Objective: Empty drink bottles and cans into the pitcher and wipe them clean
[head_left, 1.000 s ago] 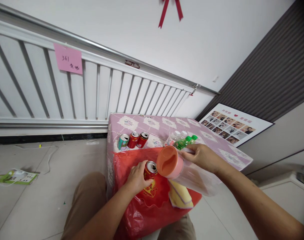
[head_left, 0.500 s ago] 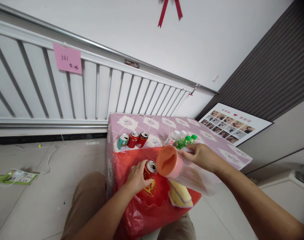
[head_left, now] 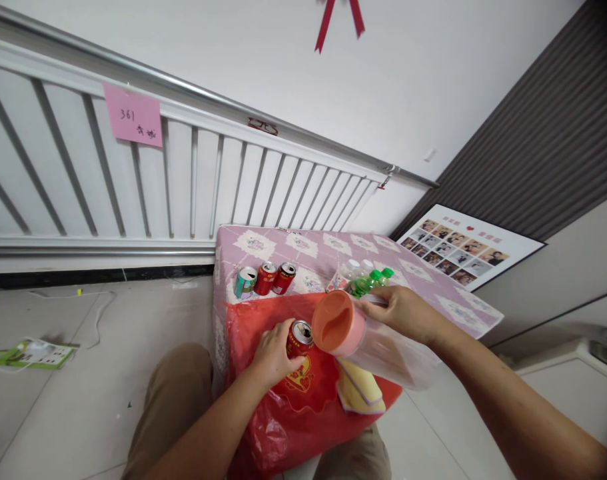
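My left hand is wrapped round a red drink can, which stands upright with its top opened. It rests over a red tray with a yellow printed emblem. My right hand grips the handle of a clear plastic pitcher with an orange lid. The pitcher is tipped, its lid end right beside the can's top. Whether any liquid runs between them I cannot tell. A folded yellow cloth lies under the pitcher at the tray's right side.
Behind the red plastic sheet, a teal can and two red cans stand on the patterned tablecloth. Several bottles with green or white caps are grouped beyond the pitcher. A white radiator runs behind the table.
Almost nothing differs. Both hands, the can and the tipped pitcher keep the same places; only the camera view has shifted very slightly.
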`<state>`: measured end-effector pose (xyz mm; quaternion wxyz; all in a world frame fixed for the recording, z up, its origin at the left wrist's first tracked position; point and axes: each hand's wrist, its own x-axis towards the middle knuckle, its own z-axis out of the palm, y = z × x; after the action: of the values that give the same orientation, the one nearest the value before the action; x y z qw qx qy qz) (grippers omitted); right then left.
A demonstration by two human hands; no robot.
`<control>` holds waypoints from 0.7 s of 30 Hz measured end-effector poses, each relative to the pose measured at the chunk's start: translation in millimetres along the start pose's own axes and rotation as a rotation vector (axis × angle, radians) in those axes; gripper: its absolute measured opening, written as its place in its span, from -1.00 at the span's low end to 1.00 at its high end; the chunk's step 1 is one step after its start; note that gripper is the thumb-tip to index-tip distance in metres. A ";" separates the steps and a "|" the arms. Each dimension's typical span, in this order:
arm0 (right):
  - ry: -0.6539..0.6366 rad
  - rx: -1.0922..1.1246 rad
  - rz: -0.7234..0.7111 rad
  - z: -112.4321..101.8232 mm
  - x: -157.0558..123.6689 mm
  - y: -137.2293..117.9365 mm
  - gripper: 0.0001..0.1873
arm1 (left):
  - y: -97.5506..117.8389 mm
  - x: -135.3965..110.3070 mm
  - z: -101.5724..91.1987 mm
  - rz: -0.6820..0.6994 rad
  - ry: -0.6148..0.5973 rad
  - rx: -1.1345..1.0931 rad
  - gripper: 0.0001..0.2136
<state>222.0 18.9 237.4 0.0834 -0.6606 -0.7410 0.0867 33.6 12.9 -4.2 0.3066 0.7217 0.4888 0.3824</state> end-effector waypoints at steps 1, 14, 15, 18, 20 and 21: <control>-0.003 -0.004 0.004 -0.1 0.0 -0.3 -0.48 | 0.0 -0.1 0.0 -0.001 0.000 0.001 -0.25; -0.013 -0.002 -0.010 0.6 0.8 2.2 -0.49 | 2.0 -0.2 -1.8 -0.009 -0.006 0.004 -0.26; -0.015 0.000 -0.013 0.8 0.9 2.8 -0.50 | 2.2 -0.3 -2.1 -0.008 -0.006 0.004 -0.26; -0.015 0.006 -0.030 1.4 1.4 4.8 -0.50 | 2.3 -0.8 -2.9 -0.005 -0.007 0.004 -0.26; -0.007 0.008 -0.034 1.7 1.4 5.2 -0.50 | 2.3 -0.9 -3.0 -0.004 -0.007 0.005 -0.26; -0.002 0.008 -0.034 1.6 1.2 5.0 -0.49 | 2.3 -0.8 -3.0 -0.004 -0.007 0.007 -0.27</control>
<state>226.3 20.6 234.6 0.0868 -0.6477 -0.7517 0.0887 31.9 11.6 -1.0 0.3068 0.7230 0.4905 0.3775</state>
